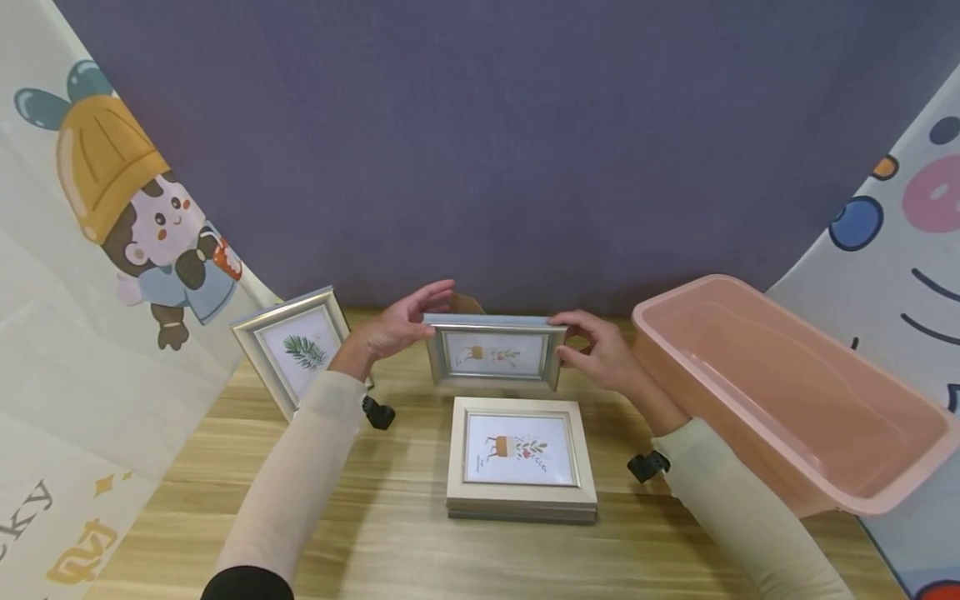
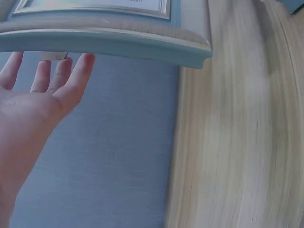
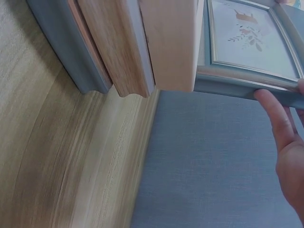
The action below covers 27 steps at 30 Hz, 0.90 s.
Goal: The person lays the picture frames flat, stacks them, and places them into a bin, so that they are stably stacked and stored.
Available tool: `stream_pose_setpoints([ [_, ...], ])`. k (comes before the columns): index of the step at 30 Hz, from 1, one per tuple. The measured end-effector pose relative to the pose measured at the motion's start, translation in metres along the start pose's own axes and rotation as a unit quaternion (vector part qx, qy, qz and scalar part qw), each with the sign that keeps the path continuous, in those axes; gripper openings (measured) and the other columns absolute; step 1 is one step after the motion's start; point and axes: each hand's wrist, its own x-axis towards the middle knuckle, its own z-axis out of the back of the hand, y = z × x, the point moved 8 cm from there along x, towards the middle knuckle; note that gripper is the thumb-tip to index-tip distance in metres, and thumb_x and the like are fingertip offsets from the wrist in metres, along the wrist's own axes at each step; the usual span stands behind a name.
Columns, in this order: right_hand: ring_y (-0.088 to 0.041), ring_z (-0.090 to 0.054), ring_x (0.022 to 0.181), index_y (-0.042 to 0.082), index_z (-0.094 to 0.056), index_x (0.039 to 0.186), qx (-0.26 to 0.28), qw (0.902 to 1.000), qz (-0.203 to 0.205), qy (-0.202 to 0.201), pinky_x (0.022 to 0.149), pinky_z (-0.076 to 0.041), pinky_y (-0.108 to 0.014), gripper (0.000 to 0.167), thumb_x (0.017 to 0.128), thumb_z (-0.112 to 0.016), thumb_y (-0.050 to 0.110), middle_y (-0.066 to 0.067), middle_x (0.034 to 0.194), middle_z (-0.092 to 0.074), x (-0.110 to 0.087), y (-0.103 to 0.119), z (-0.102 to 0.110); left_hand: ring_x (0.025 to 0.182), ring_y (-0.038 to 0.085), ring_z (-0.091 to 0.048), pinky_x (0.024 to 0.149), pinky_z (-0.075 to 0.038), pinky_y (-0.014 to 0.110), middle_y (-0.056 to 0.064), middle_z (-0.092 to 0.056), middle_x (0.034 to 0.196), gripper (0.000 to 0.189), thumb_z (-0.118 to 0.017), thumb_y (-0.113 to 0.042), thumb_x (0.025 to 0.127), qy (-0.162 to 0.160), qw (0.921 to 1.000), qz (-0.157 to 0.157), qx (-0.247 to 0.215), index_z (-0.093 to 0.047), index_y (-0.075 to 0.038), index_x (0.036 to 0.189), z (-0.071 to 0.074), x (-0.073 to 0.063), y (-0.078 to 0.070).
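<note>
A silver-edged picture frame (image 1: 495,354) stands upright behind the stack, showing a print of an orange pot and flowers. My right hand (image 1: 603,354) pinches its right end, thumb at the side and forefinger on the top edge. At the other end is my left hand (image 1: 397,325), its thumb right at the frame's side and its fingers stretched out. The left wrist view shows those fingers (image 2: 78,78) nearly straight, partly hidden behind the frame's edge. Nearer to me lies a stack of picture frames (image 1: 517,496), a cream one with a similar print on top.
Another picture frame (image 1: 296,354) with a green leaf print stands at the left, partly behind my left forearm. A deep pink plastic bin (image 1: 675,367) is at the right. The wooden tabletop (image 1: 375,517) meets a blue-grey cloth backdrop (image 1: 495,150) at the back.
</note>
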Motion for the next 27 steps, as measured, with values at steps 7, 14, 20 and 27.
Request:
stream_pose_setpoints([
  [7, -0.021, -0.067, 0.089, -0.002, -0.063, 0.127, 0.001, 0.9999, -0.007, -0.013, 0.061, -0.064, -0.032, 0.041, 0.088, -0.070, -0.012, -0.014, 0.114, -0.064, -0.002, -0.004, 0.004, 0.155, 0.037, -0.019, 0.130, -0.007, 0.055, 0.027, -0.019, 0.166, 0.087, -0.077, -0.021, 0.092, -0.055, 0.9973, -0.005, 0.048, -0.025, -0.007, 0.161, 0.006, -0.008, -0.004],
  [14, -0.023, -0.068, 0.089, -0.002, -0.063, 0.127, 0.006, 0.9999, -0.008, -0.013, 0.062, -0.064, -0.031, 0.039, 0.089, -0.071, -0.008, -0.017, 0.112, -0.064, -0.003, -0.006, 0.006, 0.149, 0.034, -0.036, 0.126, -0.030, 0.045, 0.022, -0.036, 0.160, 0.066, -0.065, -0.005, 0.097, -0.087, 0.9896, 0.018, 0.114, -0.036, -0.010, 0.157, 0.006, -0.014, -0.004],
  [20, -0.021, -0.069, 0.089, -0.002, -0.063, 0.128, 0.001, 0.9998, -0.010, -0.015, 0.062, -0.064, -0.028, 0.040, 0.089, -0.071, -0.009, -0.022, 0.109, -0.064, -0.004, -0.007, 0.009, 0.121, 0.020, -0.056, 0.100, -0.055, 0.030, 0.011, -0.056, 0.139, 0.052, -0.066, -0.009, 0.099, -0.106, 0.9850, 0.015, 0.135, -0.049, -0.007, 0.147, 0.001, -0.018, -0.008],
  [27, -0.022, -0.069, 0.089, -0.004, -0.062, 0.129, 0.011, 0.9996, -0.019, -0.015, 0.063, -0.064, -0.031, 0.042, 0.088, -0.069, -0.013, -0.023, 0.106, -0.064, -0.004, -0.008, 0.009, 0.095, 0.010, -0.063, 0.084, -0.058, 0.024, 0.003, -0.065, 0.107, 0.028, -0.066, -0.006, 0.098, -0.128, 0.9754, -0.013, 0.179, -0.062, 0.002, 0.125, -0.003, -0.020, -0.015],
])
